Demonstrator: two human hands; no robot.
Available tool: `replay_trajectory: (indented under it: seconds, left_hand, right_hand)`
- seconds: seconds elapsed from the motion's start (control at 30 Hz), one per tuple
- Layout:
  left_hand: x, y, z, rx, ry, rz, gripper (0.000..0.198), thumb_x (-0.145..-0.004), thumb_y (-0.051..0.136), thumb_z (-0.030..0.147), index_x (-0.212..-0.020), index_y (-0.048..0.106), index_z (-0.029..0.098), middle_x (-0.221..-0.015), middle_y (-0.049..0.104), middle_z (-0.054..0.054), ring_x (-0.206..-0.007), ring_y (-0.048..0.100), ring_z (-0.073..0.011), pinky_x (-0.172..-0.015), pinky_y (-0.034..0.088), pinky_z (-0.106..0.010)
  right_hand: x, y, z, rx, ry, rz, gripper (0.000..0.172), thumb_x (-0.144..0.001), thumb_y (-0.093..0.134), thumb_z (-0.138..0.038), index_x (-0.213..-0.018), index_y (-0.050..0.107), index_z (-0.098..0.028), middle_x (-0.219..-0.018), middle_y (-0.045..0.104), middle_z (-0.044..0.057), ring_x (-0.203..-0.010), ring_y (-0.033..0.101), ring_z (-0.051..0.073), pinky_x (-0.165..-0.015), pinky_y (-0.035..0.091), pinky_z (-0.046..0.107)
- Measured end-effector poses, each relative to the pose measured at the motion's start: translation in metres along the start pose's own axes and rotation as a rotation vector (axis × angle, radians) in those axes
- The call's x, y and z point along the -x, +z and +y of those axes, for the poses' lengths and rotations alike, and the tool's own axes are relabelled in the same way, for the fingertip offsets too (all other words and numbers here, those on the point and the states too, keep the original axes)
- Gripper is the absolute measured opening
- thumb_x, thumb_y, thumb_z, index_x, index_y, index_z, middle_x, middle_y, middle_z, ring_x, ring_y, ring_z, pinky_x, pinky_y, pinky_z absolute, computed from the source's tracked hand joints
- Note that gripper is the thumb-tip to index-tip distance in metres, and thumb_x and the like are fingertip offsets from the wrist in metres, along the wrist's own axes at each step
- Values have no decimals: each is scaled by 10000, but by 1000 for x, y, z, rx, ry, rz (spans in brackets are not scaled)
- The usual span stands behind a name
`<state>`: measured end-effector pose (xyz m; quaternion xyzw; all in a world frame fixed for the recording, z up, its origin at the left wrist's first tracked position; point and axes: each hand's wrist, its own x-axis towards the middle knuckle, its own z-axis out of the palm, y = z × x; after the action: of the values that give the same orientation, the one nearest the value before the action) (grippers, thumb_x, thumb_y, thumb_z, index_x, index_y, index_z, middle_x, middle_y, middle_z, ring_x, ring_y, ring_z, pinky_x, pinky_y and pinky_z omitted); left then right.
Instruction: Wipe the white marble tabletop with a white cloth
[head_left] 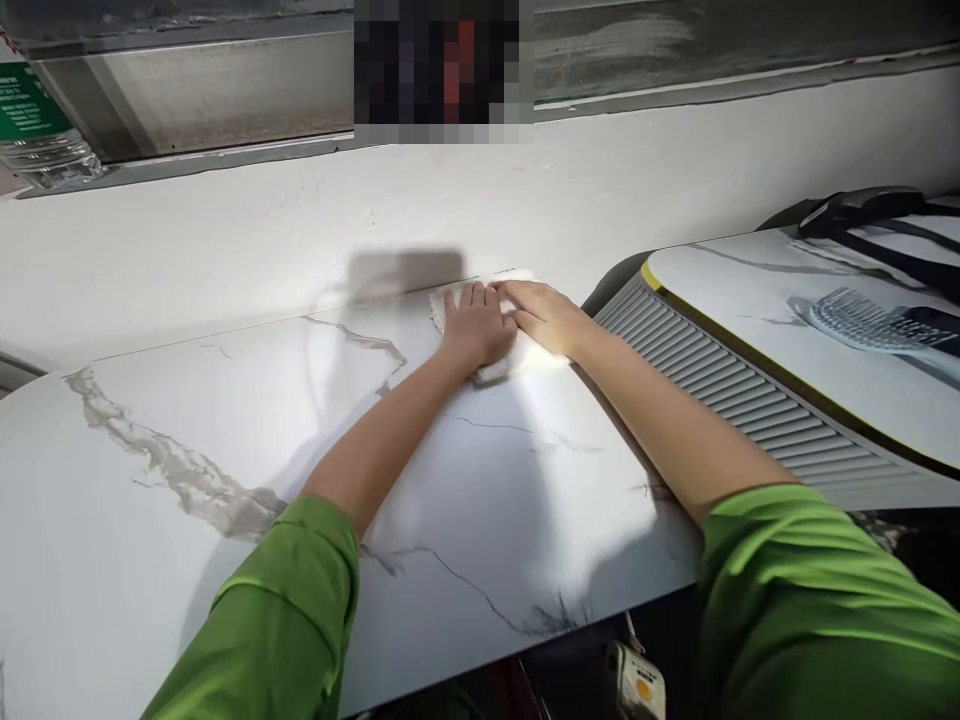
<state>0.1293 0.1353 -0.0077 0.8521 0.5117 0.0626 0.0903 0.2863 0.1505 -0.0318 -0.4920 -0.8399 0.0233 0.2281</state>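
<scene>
A white cloth [491,375] lies on a white marble-patterned tabletop [450,520], close to the wall at its far edge. My left hand [480,328] presses down on the cloth, its fingers stretched out flat. Beside it, my right hand [547,315] rests over the cloth's right part with fingers extended toward the left hand; the two touch or nearly touch. Both palms and much of the cloth are hidden from above. Green sleeves cover my upper arms.
To the right stands a second white top with a gold edge [750,375] and ribbed side [720,400], bearing a light-blue hairbrush [862,320] and dark straps [877,245]. A plastic bottle [52,150] stands on the ledge at upper left. A small pale device [637,680] hangs below the front edge.
</scene>
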Motion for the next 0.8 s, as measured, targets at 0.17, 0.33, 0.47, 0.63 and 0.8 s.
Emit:
replay_trajectory:
  seconds: [0.17, 0.33, 0.47, 0.63, 0.8]
  left_hand:
    - [-16, -3, -13, 4, -19, -2, 625, -994, 210, 262, -1577, 240, 38, -1659, 244, -124, -1551, 164, -217, -1272, 73, -456]
    - [7, -2, -12, 1, -8, -12, 624, -1003, 206, 283, -1580, 237, 49, -1666, 226, -114, -1553, 152, -215, -1271, 63, -470]
    - [47, 0, -8, -1, 38, 5, 624, -1000, 229, 285, -1570, 256, 34, -1658, 239, -131, -1548, 175, -234, -1267, 83, -490]
    - [121, 0, 12, -11, 23, 1, 614, -1005, 252, 271, -1558, 266, 5, -1645, 253, -168, -1544, 185, -278, -1257, 116, -533]
    - [197, -1, 30, -20, 74, 1, 626, -1013, 295, 317, -1541, 292, -20, -1631, 261, -211, -1534, 203, -331, -1245, 140, -568]
  right_hand:
    - [-21, 6, 5, 20, 52, -17, 395, -803, 419, -230, -1157, 593, -217, -1285, 669, 127, -1180, 599, 346, -1027, 457, 548]
    - [-1, 6, -14, 9, 49, -1, 465, -784, 408, -216, -1208, 599, -214, -1295, 670, 109, -1229, 577, 336, -1075, 425, 548]
    - [28, 2, -48, -3, 28, 11, 488, -787, 410, -236, -1231, 601, -170, -1290, 666, 146, -1219, 590, 354, -1064, 436, 559]
    - [81, -7, -97, -27, -40, 14, 508, -782, 425, -222, -1259, 585, -159, -1357, 629, 147, -1270, 567, 348, -1077, 436, 568]
    - [141, -17, -150, 3, -110, 23, 504, -841, 405, -195, -1331, 524, -169, -1427, 574, 154, -1336, 521, 331, -1107, 413, 591]
